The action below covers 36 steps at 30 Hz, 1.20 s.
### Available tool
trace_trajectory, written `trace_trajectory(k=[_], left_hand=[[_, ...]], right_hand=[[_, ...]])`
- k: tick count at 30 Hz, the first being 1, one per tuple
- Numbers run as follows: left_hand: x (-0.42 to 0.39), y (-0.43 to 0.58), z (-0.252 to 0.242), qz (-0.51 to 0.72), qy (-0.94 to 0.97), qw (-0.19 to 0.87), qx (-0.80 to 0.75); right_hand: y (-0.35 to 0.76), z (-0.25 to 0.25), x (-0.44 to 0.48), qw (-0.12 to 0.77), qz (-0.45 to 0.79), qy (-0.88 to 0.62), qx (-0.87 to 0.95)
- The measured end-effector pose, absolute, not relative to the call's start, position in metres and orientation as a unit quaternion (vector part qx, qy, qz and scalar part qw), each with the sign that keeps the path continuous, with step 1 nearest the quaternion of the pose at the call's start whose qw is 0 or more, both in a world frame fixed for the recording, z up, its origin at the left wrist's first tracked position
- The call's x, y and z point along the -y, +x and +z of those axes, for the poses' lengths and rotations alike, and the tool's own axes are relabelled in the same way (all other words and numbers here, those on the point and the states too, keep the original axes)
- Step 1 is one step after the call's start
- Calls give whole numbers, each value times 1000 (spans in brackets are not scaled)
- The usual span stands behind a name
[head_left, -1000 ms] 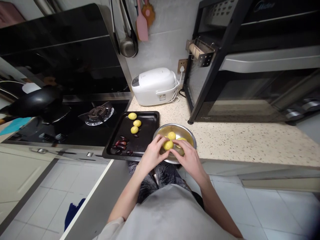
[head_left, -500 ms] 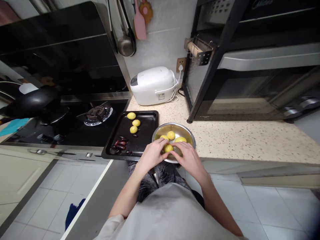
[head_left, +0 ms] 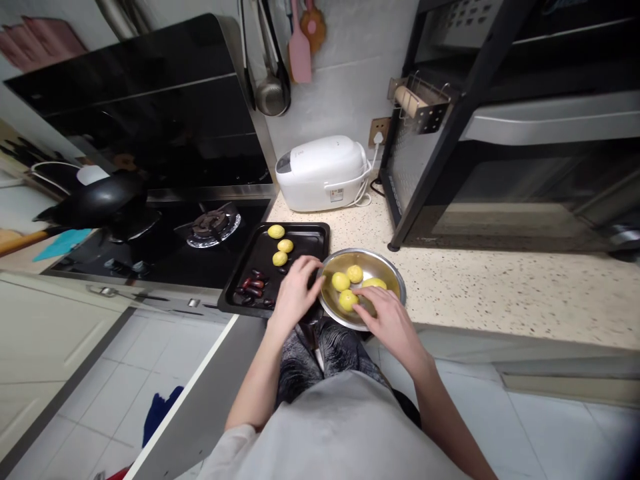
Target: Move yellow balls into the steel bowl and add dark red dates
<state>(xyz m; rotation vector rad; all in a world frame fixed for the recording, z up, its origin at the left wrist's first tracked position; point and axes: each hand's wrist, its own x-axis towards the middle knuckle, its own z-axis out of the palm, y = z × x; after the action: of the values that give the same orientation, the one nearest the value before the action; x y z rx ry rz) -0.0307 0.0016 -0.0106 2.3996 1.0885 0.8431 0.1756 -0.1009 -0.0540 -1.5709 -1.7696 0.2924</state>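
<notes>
A steel bowl (head_left: 399, 283) holds several yellow lemons, one of them a round lemon (head_left: 348, 301) near its front. My right hand (head_left: 387, 317) reaches over the bowl's right side, thumb and fingertips at the right side of that lemon. Just outside the left rim, my left hand (head_left: 299, 290) hovers over the right part of a black baking tray (head_left: 310, 235), fingers apart and nothing in them. On the tray lie three lemons (head_left: 285, 246) and, lower left, several glossy dark red oval fruits (head_left: 255, 284), whose kind I cannot make out.
A white rice cooker (head_left: 325, 175) stands behind the tray, plugged into the wall. To the right is a black rack with an oven (head_left: 510, 193). Left of the tray, a gas hob (head_left: 210, 227) carries a black wok (head_left: 97, 200). Below it hangs an open drawer (head_left: 200, 393).
My left hand has let go of the front lemon and moved left, out of the bowl. The right hand stays at that lemon. The view has shifted slightly left.
</notes>
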Motion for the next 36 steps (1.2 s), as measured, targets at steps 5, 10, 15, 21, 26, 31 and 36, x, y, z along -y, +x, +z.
trace_trajectory(k=[5,10,15,21,26,31,36], left_hand=[[-51,-66,-34,313,784,76,-530],[-73,-82,-54,219,790,88,-565],[-76,-80,-55,211,780,49,-587],[-77,-80,-52,269,769,89,-573],[-55,-72,-41,428,746,121,-496],[-10,-43,-24,483,755,238,-375],[29,-13,-23,460,776,317,-291]], right_hand=[[177,-54,99,372,109,-608,693],[177,-53,99,367,115,-610,693],[178,-51,101,358,119,-615,693],[179,-49,102,360,114,-614,693],[181,-52,102,381,95,-609,689],[179,-50,102,409,73,-594,688],[175,-41,103,445,52,-568,690]])
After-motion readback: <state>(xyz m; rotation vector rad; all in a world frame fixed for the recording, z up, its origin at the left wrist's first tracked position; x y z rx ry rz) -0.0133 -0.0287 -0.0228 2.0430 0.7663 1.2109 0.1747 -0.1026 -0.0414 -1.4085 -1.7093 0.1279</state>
